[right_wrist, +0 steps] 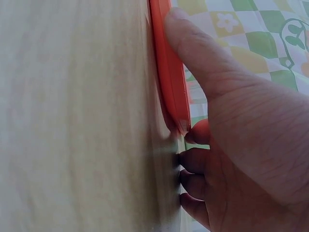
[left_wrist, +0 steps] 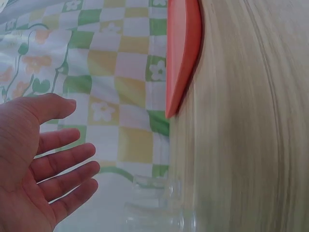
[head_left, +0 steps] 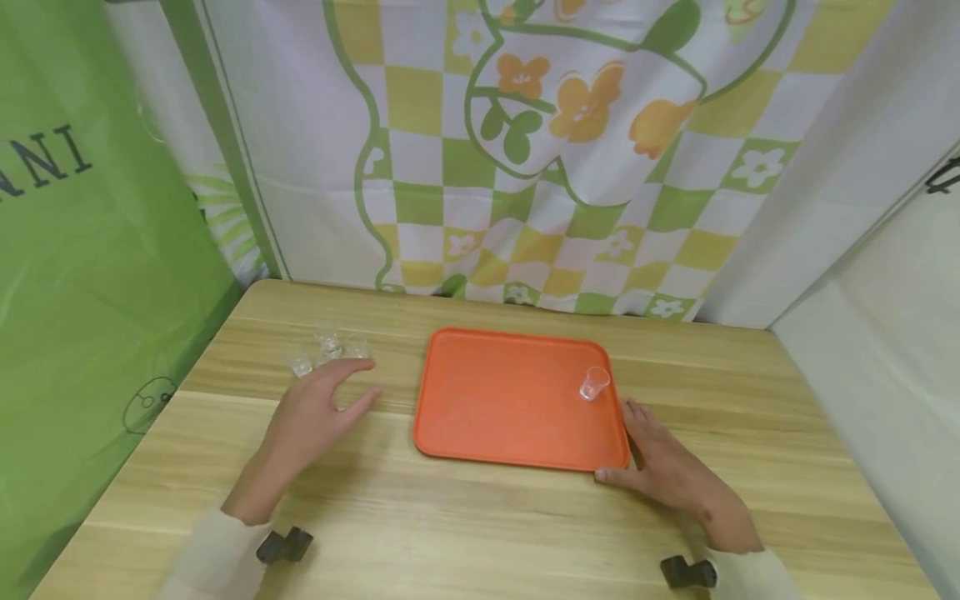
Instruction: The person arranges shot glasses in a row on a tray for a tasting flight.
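An orange tray lies on the table with a small clear cup standing near its right edge. My right hand touches the tray's near right corner, thumb along the front rim and fingers beside the right side; the right wrist view shows the thumb against the orange rim. To the left of the tray, my left hand hovers above the table, empty, thumb and fingers spread apart. Just beyond it stand three small clear cups, partly overlapped by the hand. Two of them show faintly in the left wrist view.
The wooden table reaches back to a checkered, flower-printed curtain. Green cloth hangs on the left and a pale cloth on the right. Dark wrist bands sit on both sleeves.
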A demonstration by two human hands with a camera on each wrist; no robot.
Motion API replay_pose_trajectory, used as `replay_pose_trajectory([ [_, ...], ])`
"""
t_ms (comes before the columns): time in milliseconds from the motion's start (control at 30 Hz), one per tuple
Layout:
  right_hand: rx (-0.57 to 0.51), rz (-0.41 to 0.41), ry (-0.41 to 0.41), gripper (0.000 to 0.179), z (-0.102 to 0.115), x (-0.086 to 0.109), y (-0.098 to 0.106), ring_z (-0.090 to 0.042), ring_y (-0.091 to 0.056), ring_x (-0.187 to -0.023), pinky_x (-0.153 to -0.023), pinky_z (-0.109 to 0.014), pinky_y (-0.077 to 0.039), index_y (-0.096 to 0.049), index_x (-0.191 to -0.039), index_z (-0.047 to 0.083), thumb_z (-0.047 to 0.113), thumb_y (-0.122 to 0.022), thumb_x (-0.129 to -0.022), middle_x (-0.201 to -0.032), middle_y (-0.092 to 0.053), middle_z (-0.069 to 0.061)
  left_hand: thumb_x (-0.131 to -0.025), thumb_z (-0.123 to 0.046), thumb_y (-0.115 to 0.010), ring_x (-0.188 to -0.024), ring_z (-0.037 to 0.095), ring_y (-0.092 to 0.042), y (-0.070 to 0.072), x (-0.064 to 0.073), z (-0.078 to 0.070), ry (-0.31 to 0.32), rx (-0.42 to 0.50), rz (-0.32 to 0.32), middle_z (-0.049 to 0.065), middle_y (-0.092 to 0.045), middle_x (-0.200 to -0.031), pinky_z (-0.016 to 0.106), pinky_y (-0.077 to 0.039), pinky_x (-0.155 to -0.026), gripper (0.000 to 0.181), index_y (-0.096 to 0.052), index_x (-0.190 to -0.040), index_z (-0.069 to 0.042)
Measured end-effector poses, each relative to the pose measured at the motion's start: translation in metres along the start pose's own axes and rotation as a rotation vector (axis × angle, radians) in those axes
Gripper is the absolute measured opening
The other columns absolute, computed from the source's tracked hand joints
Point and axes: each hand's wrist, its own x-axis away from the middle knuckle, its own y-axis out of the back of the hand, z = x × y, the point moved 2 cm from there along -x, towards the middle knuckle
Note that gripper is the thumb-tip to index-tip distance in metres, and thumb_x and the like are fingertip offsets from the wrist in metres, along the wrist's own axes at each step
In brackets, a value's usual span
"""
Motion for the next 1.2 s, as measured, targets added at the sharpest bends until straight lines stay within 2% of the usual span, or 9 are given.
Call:
replay_pose_trajectory([
  [200, 0.007, 0.002, -0.003, 0.115, 0.001, 0.0, 0.0, -0.055, -0.014, -0.149, -0.113, -0.073, -0.022, -0.014, -0.163, -0.002, 0.062, -0.073, -0.088, -0.165, -0.013, -0.033, -0.089, -0.013, -0.081, -0.111, 0.036, -0.068, 0.009, 0.007, 0.009, 0.013, 0.015, -0.045, 0.012, -0.073, -0.119, 0.054, -0.053, -0.095, 0.034, -0.073, -0.12, -0.004],
  [367, 0.007, -0.002, 0.005, 0.115, 0.0, 0.0, 0.0, -0.055, -0.014, -0.148, -0.113, -0.072, -0.021, -0.015, -0.162, -0.003, 0.062, -0.073, -0.088, -0.164, -0.014, -0.033, -0.088, -0.012, -0.082, -0.111, 0.04, -0.067, 0.015, 0.01, 0.017, 0.037, 0.01, -0.055, 0.015, -0.073, -0.117, 0.056, -0.053, -0.094, 0.034, -0.073, -0.119, -0.002],
  [767, 0.003, -0.013, 0.03, 0.113, -0.001, -0.001, 0.0, -0.056, -0.015, -0.148, -0.112, -0.073, -0.023, -0.015, -0.162, -0.003, 0.058, -0.075, -0.089, -0.163, -0.016, -0.035, -0.091, -0.015, -0.079, -0.112, 0.044, -0.066, 0.022, 0.011, 0.03, 0.082, -0.022, -0.009, 0.02, -0.071, -0.121, 0.06, -0.051, -0.095, 0.034, -0.072, -0.121, 0.0],
  [1200, -0.003, -0.002, 0.011, 0.114, -0.002, -0.001, -0.002, -0.054, -0.014, -0.149, -0.114, -0.072, -0.021, -0.014, -0.163, -0.001, 0.061, -0.074, -0.088, -0.164, -0.014, -0.033, -0.091, -0.017, -0.079, -0.1, 0.04, -0.069, 0.024, 0.02, 0.045, 0.103, -0.059, 0.044, 0.02, -0.072, -0.112, 0.059, -0.054, -0.086, 0.032, -0.073, -0.117, 0.001],
])
